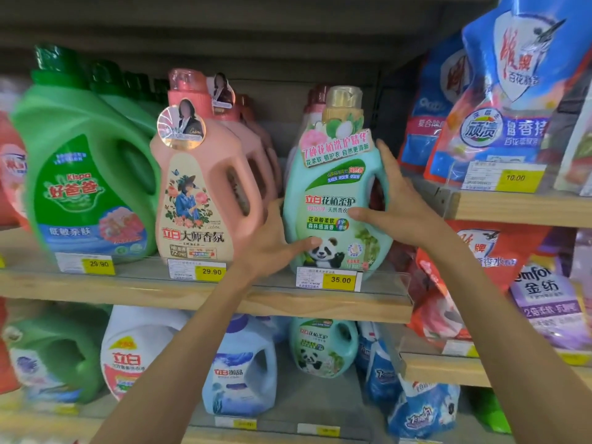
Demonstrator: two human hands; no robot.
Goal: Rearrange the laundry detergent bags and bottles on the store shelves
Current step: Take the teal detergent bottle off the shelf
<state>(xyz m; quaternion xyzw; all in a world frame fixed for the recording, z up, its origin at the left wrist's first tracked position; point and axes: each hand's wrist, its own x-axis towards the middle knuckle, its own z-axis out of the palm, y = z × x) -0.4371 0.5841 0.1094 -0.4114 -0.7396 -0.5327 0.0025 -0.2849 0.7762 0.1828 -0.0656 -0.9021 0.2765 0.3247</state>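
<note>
A mint-green detergent bottle (333, 193) with a gold cap and a panda on its label stands upright at the front of the middle wooden shelf (205, 296), above the 35.00 price tag. My left hand (275, 241) holds its lower left side, thumb across the label near the panda. My right hand (397, 203) grips its right side at the handle, thumb on the front label. To its left stands a row of pink bottles (198, 193), then a large green bottle (86, 174).
Blue detergent bags (499, 100) stand on the higher right shelf, red and purple bags (512, 283) below them. The lower shelf holds a smaller panda bottle (323, 347), a blue bottle (240, 366), a white bottle (134, 350) and blue pouches (416, 408).
</note>
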